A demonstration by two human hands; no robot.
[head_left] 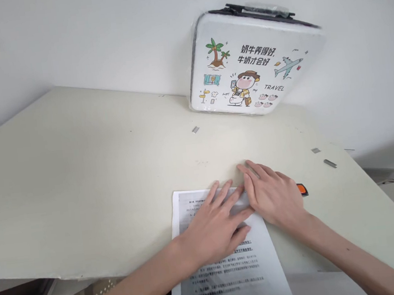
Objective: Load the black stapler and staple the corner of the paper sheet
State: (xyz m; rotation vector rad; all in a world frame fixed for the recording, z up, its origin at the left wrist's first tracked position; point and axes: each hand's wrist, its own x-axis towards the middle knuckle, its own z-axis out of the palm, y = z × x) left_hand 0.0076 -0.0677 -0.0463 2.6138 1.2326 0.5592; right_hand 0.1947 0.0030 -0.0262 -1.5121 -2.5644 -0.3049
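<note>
A printed sheet of paper (232,280) lies at the table's front edge, its lower part running out of view. My left hand (214,223) rests flat across its upper part with the fingers spread, covering some text. At the sheet's upper right corner, my right hand (276,195) is laid palm down. Its fingers stretch left past the corner, close to my left fingertips, and the thumb lies alongside them. From behind its outer side sticks the end of an orange and black object (302,189); the rest is hidden, so its kind cannot be made out.
A white carry case (245,72) with cartoon print and a black handle stands against the wall at the back. Small metal strips resembling staples lie on the pale table (80,178): one strip (195,130) before the case, another strip (315,150) and a darker strip (330,163) at right.
</note>
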